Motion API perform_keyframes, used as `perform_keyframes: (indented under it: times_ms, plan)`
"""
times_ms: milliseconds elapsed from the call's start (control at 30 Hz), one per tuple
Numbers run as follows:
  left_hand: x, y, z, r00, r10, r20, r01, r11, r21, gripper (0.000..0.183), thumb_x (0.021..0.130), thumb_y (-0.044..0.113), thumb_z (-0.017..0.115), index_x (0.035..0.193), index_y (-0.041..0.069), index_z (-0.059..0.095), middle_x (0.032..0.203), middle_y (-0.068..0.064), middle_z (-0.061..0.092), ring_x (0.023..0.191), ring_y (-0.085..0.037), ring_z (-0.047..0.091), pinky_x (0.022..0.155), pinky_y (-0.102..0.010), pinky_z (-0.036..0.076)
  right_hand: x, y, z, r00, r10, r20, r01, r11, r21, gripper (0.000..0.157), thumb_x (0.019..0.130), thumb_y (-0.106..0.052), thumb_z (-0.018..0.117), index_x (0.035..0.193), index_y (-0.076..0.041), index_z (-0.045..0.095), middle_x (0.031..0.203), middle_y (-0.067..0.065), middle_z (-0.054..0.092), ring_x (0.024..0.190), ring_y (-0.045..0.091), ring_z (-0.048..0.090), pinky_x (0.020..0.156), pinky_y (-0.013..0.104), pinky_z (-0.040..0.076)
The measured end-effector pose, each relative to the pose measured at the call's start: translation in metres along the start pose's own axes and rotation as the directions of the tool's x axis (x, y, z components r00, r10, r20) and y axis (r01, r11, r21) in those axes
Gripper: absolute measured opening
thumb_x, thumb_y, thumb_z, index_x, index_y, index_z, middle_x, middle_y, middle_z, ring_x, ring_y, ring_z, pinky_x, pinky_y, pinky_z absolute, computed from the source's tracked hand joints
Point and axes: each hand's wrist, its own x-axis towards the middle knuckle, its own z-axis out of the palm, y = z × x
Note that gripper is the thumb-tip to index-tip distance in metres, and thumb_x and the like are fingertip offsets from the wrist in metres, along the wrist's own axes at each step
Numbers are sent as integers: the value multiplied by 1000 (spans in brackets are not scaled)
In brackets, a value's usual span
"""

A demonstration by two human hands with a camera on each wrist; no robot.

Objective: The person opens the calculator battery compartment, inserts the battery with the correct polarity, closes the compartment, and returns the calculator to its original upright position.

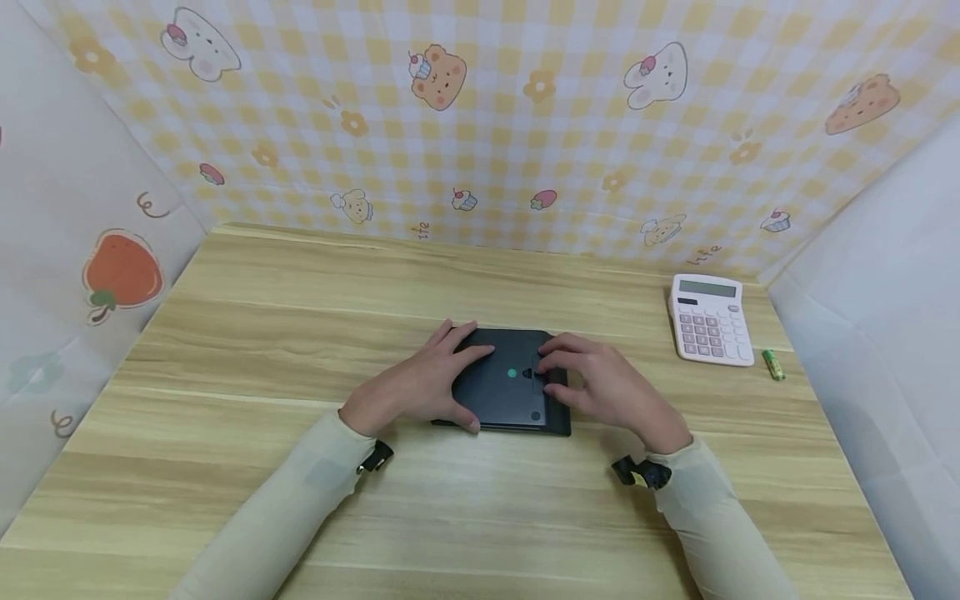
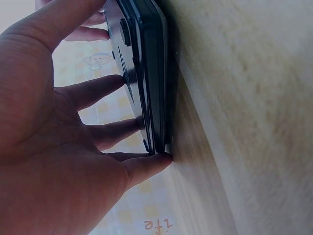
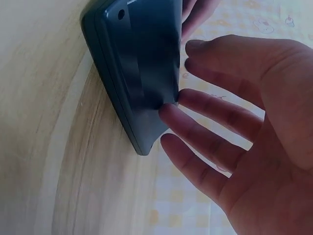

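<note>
A black calculator-like device (image 1: 495, 392) lies back side up on the table, with a battery-cover latch and a small green sticker on its back. My left hand (image 1: 420, 379) holds its left end, thumb along the near edge and fingers spread across the back to the far edge. On the right end, fingertips of my right hand (image 1: 600, 379) touch the back beside the latch. In the right wrist view the right fingers (image 3: 205, 134) are loosely extended, with nothing gripped. The left wrist view shows a little finger (image 2: 149, 166) bent round the device's (image 2: 146, 73) corner.
A white-and-pink calculator (image 1: 708, 321) lies face up at the table's right. Beside it is a green battery (image 1: 773, 365). A yellow checked cloth (image 1: 495, 150) with cartoon prints hangs behind the wooden table (image 1: 300, 292), and pale cloths close off both sides.
</note>
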Motion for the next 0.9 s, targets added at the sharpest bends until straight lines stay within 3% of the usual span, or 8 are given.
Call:
perform_keyframes:
  times_ms: [200,367,467,667,900]
  plan:
    - [1,-2,1,1000,10,-12,-10,1000,7,110,82,46,100,171,19,42,184,-14,10,167,-47,-3,128,-64,26,-4,8,-3,996,74,54,-75,997,21,60,96,-23,88,151,-18,66,156,6,57,136,31,61,110,57,53]
    - [0,-2,2,1000,12,-18,-12,1000,2,110,81,45,100,171,18,43,184,-14,10,167,-47,-2,128,-65,27,-7,13,-5,980,141,139,-152,986,72,109,81,-29,101,171,-24,40,172,12,38,149,41,48,115,64,47]
    - [0,-2,2,1000,9,-17,-9,1000,-5,110,81,45,101,171,18,43,184,-14,10,167,-47,-3,128,-65,27,-8,13,-4,966,170,195,-193,976,103,130,71,-27,107,175,-29,29,177,16,28,157,46,36,117,67,43]
    - [-1,-1,1,1000,9,-18,-9,1000,-1,110,81,45,101,171,18,43,183,-14,11,167,-47,-3,127,-65,28,-9,12,1,950,190,246,-211,976,58,143,65,-23,111,176,-35,22,181,21,15,159,51,28,113,67,47]
    - [0,-1,2,1000,8,-21,-8,1000,7,110,81,45,100,171,18,43,184,-14,11,167,-47,-2,127,-65,29,-9,12,5,959,165,231,-171,985,8,143,65,-24,111,176,-32,21,180,26,15,160,53,27,111,67,48]
